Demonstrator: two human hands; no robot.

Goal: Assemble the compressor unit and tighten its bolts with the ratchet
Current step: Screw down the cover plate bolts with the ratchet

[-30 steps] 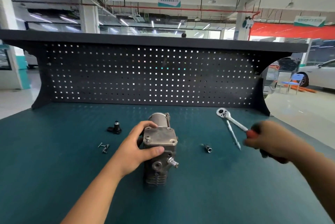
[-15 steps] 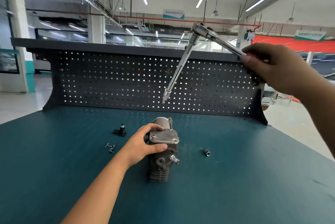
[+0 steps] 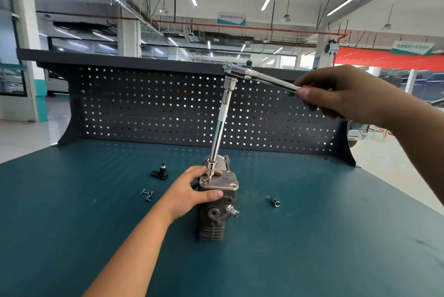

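the compressor unit [image 3: 213,215] stands upright near the middle of the tabletop [image 3: 324,236], its cover plate [image 3: 224,182] on top; the left hand [image 3: 189,191] grips the unit's upper body, thumb across the front, fingers curled over the plate's far-left corner; the right hand [image 3: 348,94] is closed round the handle of the ratchet [image 3: 259,76], held high, and the long extension bar [image 3: 219,128] slants down from its head to that same corner.

the main risk lies in that slant; the bar leans instead of standing straight over the bolt, so a pull on the handle could cam the bit out and round the bolt head; the tip lands just beside the left hand's fingers, so a slip could catch them; the long lever also works on a narrow upright unit, which could tip or twist if the left hand's hold slackens.

the tip appears to touch a bolt, though whether it is seated cannot be told; the left hand hides that corner and the right hand hides most of the handle; the loose bolts [image 3: 147,194] left of the unit, the small socket [image 3: 275,202] to its right and the black fitting [image 3: 160,172] farther back are too small to make out closely.
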